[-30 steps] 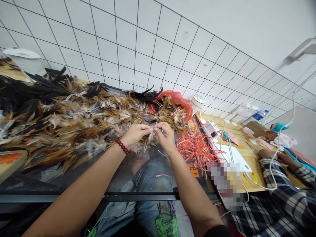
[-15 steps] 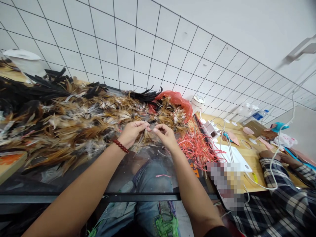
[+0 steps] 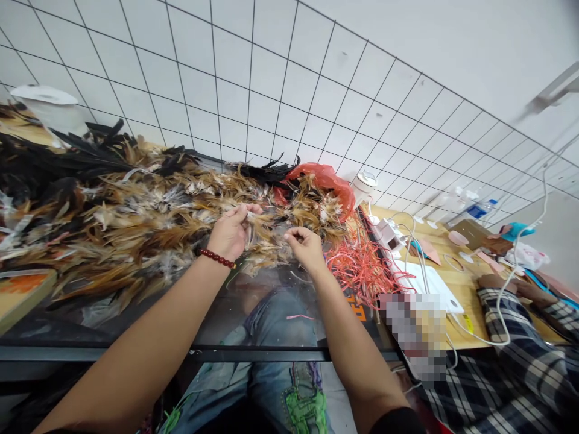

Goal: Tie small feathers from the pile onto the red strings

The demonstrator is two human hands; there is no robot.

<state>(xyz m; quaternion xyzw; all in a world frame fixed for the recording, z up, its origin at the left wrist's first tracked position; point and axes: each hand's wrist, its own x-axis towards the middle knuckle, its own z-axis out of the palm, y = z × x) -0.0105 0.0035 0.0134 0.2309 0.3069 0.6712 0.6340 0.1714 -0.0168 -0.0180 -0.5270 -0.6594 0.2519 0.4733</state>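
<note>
My left hand [image 3: 231, 234], with a dark red bead bracelet at the wrist, is turned partly palm up at the edge of the feather pile. Its fingers are closed on a small tuft of brown feathers [image 3: 259, 228], though part of the grip is hidden. To the right of it, my right hand [image 3: 306, 246] is pinched, thumb against fingertips; what lies between them is too small to make out. The hands are apart. A wide heap of brown feathers [image 3: 136, 232] covers the dark table left of and behind them.
A red plastic bag [image 3: 328, 181] with feathers stands behind my right hand. Tangled red strings [image 3: 357, 271] lie right of it. Black feathers [image 3: 49, 158] are at far left, beside a box [image 3: 27, 301]. A co-worker's plaid sleeve [image 3: 502, 313] rests near white cables at right.
My hands were close together, fingertips nearly touching. My left hand has drawn back to the left and turned its palm upward; my right hand has moved slightly right, still pinched.
</note>
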